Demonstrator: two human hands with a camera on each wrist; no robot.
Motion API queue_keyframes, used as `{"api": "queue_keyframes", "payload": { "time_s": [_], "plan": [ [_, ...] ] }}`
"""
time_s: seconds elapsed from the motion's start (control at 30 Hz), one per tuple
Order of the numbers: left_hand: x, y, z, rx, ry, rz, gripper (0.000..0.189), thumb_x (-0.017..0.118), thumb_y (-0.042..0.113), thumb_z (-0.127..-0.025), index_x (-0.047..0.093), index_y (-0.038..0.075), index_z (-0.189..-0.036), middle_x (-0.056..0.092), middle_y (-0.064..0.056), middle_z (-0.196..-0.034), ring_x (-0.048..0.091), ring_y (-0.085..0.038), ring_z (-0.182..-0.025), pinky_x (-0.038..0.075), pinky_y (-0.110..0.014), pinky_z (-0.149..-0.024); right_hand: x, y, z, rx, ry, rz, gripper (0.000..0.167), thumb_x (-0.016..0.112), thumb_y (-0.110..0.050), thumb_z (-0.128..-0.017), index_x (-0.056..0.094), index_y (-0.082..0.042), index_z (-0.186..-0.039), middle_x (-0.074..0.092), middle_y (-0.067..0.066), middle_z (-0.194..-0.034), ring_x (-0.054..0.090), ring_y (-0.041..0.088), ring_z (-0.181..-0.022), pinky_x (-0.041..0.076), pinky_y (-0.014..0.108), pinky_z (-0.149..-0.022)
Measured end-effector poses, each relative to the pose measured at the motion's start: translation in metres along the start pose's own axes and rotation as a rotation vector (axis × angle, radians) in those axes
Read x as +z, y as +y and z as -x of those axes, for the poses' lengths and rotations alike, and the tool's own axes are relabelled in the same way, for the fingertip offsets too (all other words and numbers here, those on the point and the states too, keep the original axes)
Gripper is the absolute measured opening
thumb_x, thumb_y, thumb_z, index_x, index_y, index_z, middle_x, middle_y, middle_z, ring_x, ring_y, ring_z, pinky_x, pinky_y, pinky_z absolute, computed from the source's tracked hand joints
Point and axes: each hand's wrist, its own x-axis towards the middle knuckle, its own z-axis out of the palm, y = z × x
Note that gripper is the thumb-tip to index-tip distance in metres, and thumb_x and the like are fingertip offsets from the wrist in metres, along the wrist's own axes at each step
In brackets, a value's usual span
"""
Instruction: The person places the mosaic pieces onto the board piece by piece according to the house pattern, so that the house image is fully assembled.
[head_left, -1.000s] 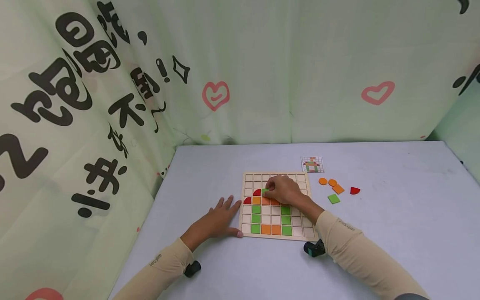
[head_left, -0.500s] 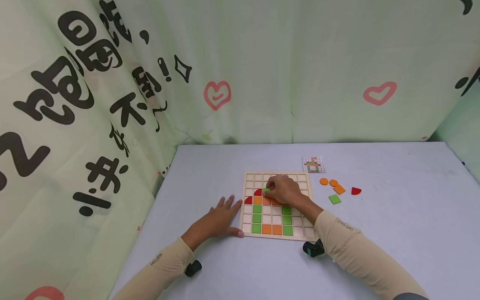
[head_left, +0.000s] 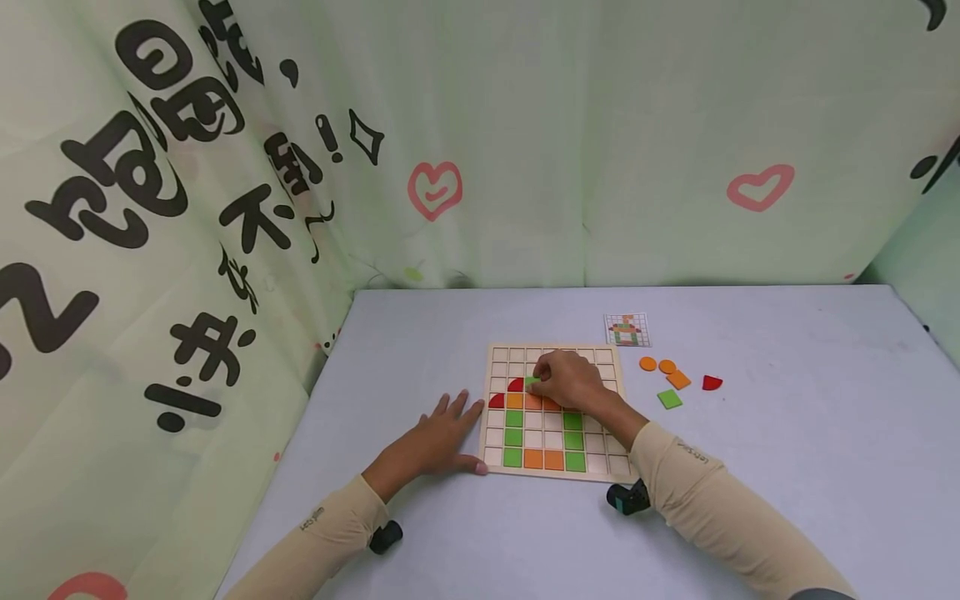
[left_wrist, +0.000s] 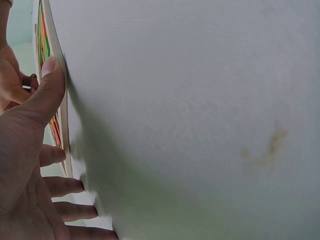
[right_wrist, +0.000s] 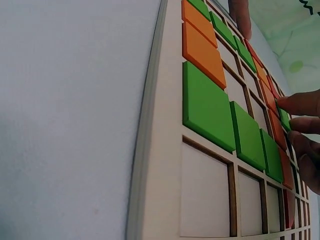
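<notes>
My right hand [head_left: 573, 382] is over the upper middle of a wooden grid board [head_left: 603, 442], pinching a green square tile [head_left: 532, 381] between fingertips and thumb. In the right wrist view this green tile [right_wrist: 284, 117] sits at a cell just past the row of orange tiles [right_wrist: 276, 129]. Beside it on the board is a red quarter-round tile [head_left: 516, 385]. My left hand [head_left: 438, 440] lies with fingers spread at the board's left edge. Its thumb [left_wrist: 50, 85] rests against the board's side in the left wrist view.
Right of the board lie two orange round tiles [head_left: 648, 363], an orange square tile [head_left: 678, 379], a green square tile [head_left: 670, 399] and a red quarter-round tile [head_left: 712, 382]. A small printed pattern card [head_left: 627, 329] is at the board's far right corner. Curtains [head_left: 510, 208] surround the table [head_left: 787, 467].
</notes>
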Motion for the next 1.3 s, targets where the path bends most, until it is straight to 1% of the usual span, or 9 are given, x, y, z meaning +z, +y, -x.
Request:
{"api": "queue_keyframes", "payload": {
  "time_s": [0.27, 0.4, 0.6, 0.73, 0.87, 0.97, 1.03, 1.1, 1.3],
  "plan": [
    [0.001, -0.001, 0.0, 0.007, 0.001, 0.003, 0.103, 0.076, 0.062, -0.078, 0.029, 0.019, -0.16, 0.024, -0.015, -0.166, 0.022, -0.045, -0.151, 0.036, -0.069, -0.108, 0.001, 0.0, 0.0, 0.006, 0.0, -0.006, 0.024, 0.079, -0.029, -0.086, 0.075, -0.01, -0.1, 0.07, 0.003, -0.09, 0.06, 0.016, -0.077, 0.045, 0.031, -0.063],
    [0.002, -0.001, -0.001, 0.004, 0.005, -0.007, 0.104, 0.076, 0.063, -0.078, 0.029, 0.019, -0.16, 0.024, -0.014, -0.166, 0.022, -0.045, -0.152, 0.037, -0.069, -0.107, 0.0, 0.0, 0.0, 0.007, -0.004, -0.015, 0.026, 0.079, -0.029, -0.086, 0.075, -0.009, -0.103, 0.069, 0.003, -0.09, 0.06, 0.017, -0.077, 0.046, 0.031, -0.063],
    [0.002, 0.0, -0.002, -0.003, 0.002, -0.011, 0.104, 0.076, 0.063, -0.078, 0.029, 0.019, -0.159, 0.024, -0.015, -0.166, 0.022, -0.045, -0.151, 0.037, -0.069, -0.107, -0.003, 0.003, 0.004, -0.009, -0.037, -0.048, 0.033, 0.077, -0.03, -0.087, 0.072, -0.01, -0.112, 0.07, 0.005, -0.097, 0.059, 0.018, -0.083, 0.048, 0.032, -0.071],
    [0.001, 0.001, -0.001, -0.006, 0.0, -0.004, 0.103, 0.077, 0.061, -0.078, 0.029, 0.019, -0.16, 0.024, -0.015, -0.166, 0.022, -0.046, -0.151, 0.036, -0.069, -0.107, -0.007, 0.009, 0.008, -0.048, -0.072, -0.101, 0.034, 0.076, -0.03, -0.089, 0.071, -0.01, -0.117, 0.07, 0.004, -0.102, 0.059, 0.019, -0.089, 0.048, 0.034, -0.077],
    [0.002, 0.0, -0.001, 0.001, 0.009, -0.001, 0.103, 0.077, 0.061, -0.078, 0.029, 0.018, -0.159, 0.025, -0.015, -0.166, 0.023, -0.046, -0.151, 0.037, -0.07, -0.107, -0.013, 0.02, 0.014, -0.106, -0.083, -0.147, 0.032, 0.074, -0.028, -0.091, 0.071, -0.01, -0.116, 0.07, 0.001, -0.1, 0.059, 0.019, -0.093, 0.048, 0.033, -0.079],
    [0.003, 0.0, 0.0, 0.009, 0.02, -0.004, 0.104, 0.077, 0.061, -0.078, 0.03, 0.018, -0.159, 0.025, -0.015, -0.166, 0.023, -0.046, -0.15, 0.037, -0.069, -0.106, -0.017, 0.032, 0.019, -0.11, -0.091, -0.178, 0.031, 0.073, -0.028, -0.092, 0.07, -0.01, -0.117, 0.069, 0.001, -0.1, 0.059, 0.018, -0.086, 0.048, 0.032, -0.074],
    [0.004, -0.001, 0.0, 0.013, 0.025, -0.007, 0.104, 0.077, 0.062, -0.078, 0.03, 0.018, -0.159, 0.025, -0.015, -0.166, 0.024, -0.046, -0.15, 0.038, -0.069, -0.106, -0.021, 0.041, 0.023, -0.093, -0.094, -0.188, 0.031, 0.072, -0.029, -0.093, 0.07, -0.01, -0.117, 0.068, 0.001, -0.1, 0.058, 0.017, -0.079, 0.049, 0.031, -0.069],
    [0.004, -0.001, 0.0, 0.014, 0.029, -0.011, 0.104, 0.077, 0.062, -0.078, 0.03, 0.018, -0.159, 0.026, -0.015, -0.166, 0.024, -0.046, -0.15, 0.039, -0.069, -0.105, -0.025, 0.051, 0.028, -0.084, -0.084, -0.187, 0.03, 0.071, -0.028, -0.093, 0.07, -0.01, -0.116, 0.068, 0.002, -0.1, 0.058, 0.017, -0.078, 0.049, 0.03, -0.069],
    [0.003, 0.0, 0.0, 0.008, 0.025, -0.017, 0.104, 0.077, 0.062, -0.077, 0.03, 0.018, -0.159, 0.026, -0.015, -0.166, 0.025, -0.046, -0.15, 0.039, -0.069, -0.105, -0.041, 0.081, 0.049, -0.052, 0.016, -0.106, 0.027, 0.07, -0.025, -0.094, 0.071, -0.009, -0.114, 0.069, 0.003, -0.099, 0.057, 0.021, -0.092, 0.047, 0.031, -0.073]
  ]
}}
